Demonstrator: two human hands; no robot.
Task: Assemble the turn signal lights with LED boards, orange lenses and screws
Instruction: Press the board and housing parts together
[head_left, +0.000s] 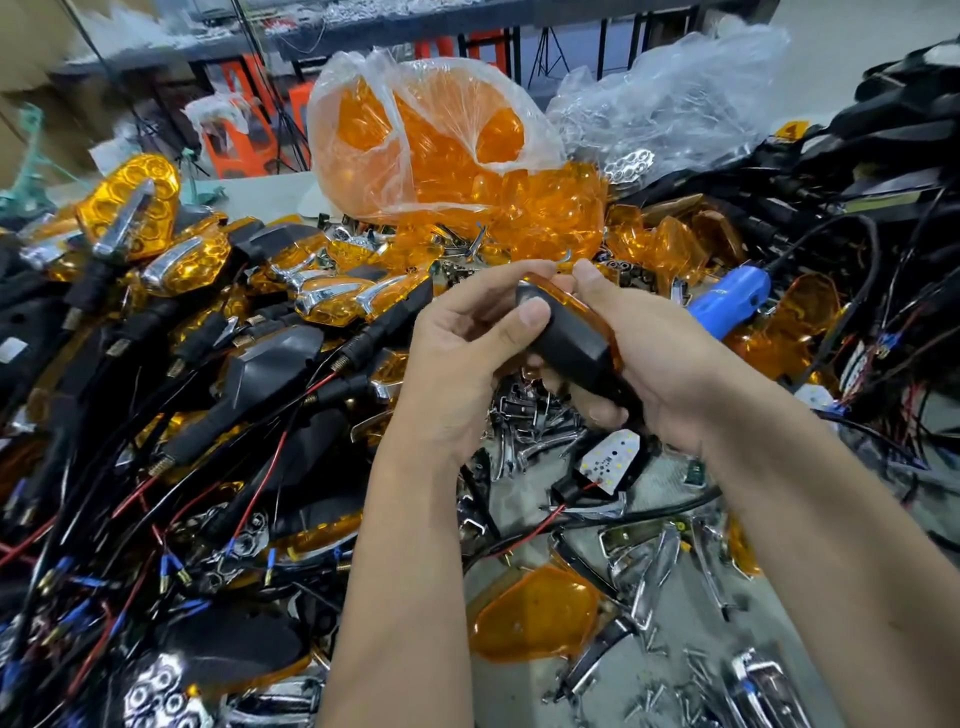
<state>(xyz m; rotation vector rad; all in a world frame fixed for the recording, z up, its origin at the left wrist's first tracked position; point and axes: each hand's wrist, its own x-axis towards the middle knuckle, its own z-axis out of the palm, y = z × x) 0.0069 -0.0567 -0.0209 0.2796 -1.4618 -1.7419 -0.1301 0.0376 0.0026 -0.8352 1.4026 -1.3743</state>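
Both the left hand (467, 332) and right hand (654, 358) grip one black turn signal housing (566, 332), its orange lens (587, 306) seemingly fitted, screws likely pending; finished lights (171, 260) lie leftward, bagged lenses (441, 145) beyond, a loose LED board (608, 460) below.

Both hands meet at centre frame on one turn signal light (569, 332), black housing toward the camera, orange lens edge along its far side. The left hand (467, 353) curls round it, thumb pressed flat on the black back; the right hand (670, 364) cups it from the three o'clock side, fingertips up at the lens tip. At twelve o'clock sits a clear plastic bag of orange lenses (441, 140). At nine o'clock, a heap of finished lights (156, 270) with trailing wires. A blue screwdriver (727, 299) lies at two o'clock. Down at six o'clock, a loose orange lens (535, 613); just above it, a white LED board (610, 462).
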